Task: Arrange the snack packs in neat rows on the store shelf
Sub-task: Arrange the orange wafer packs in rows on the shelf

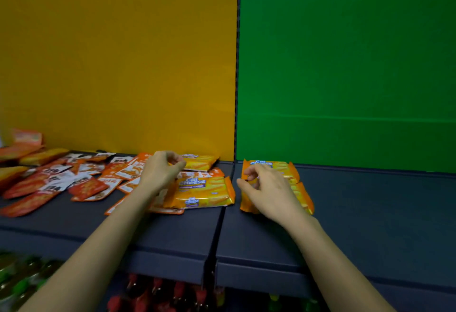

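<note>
1. writing: "cal cheese" in blue & white reads on the front pack (204,192), w/ a purple strip under it too blurred to read. same name on top of the right stack (294,176). faint on the back pack (201,162).
2. sachets (86,183), red-orange & white, lie jumbled at left. dark print on them, not legible.
3. left hand (160,171): fingers curled, tips at the back pack's left end. pinching or just touching, can't tell.
4. right hand (269,188): on the right stack, thumb & forefinger pinching its left edge.
5. right stack sits on the right section of the shelf (370,213), just right of the seam, far end near the green panel (345,65). front pack lies just left of the seam, right end at its edge.
6. room: dark shelf surface shows from the stack out to the right side of view. on the left section it shows as a strip along the front lip. yellow panel (118,65) backs that section.
7. bottles (148,297) below the lip, blurred.
</note>
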